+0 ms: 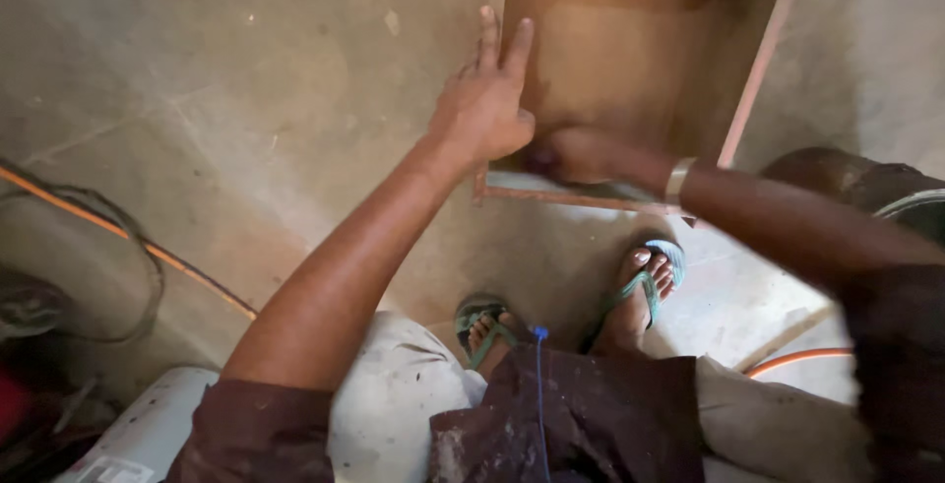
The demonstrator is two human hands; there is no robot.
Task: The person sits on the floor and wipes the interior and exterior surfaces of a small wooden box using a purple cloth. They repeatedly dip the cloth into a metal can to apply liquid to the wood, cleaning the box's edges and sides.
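Closest to us are our own lap in pale dusty trousers [394, 394] and a dark stained shirt hem [581, 414], with a thin blue cord [538, 385] hanging down over it, and below that our two feet in green flip-flops [645, 286] on the concrete floor [246, 99]. From there our left arm stretches up and forward, nearly straight, to the left hand [482, 109], which lies open and flat with its fingers [517, 45] pointing away from us, pressed against the left edge of a brown wooden panel [630, 60]. It grips nothing; it only rests on the board. Our right hand [576, 153] comes in from the right, a metal bangle [678, 180] on its wrist, and sits just beside the left hand at the panel's near edge; it is blurred, so we cannot tell how far it is closed or whether it holds anything. The panel stands just beyond both hands, its near corner close above our feet. To the left of the left hand the floor lies bare as far as an orange cable [148, 247]; right of the right hand sits a dark round object [847, 178].
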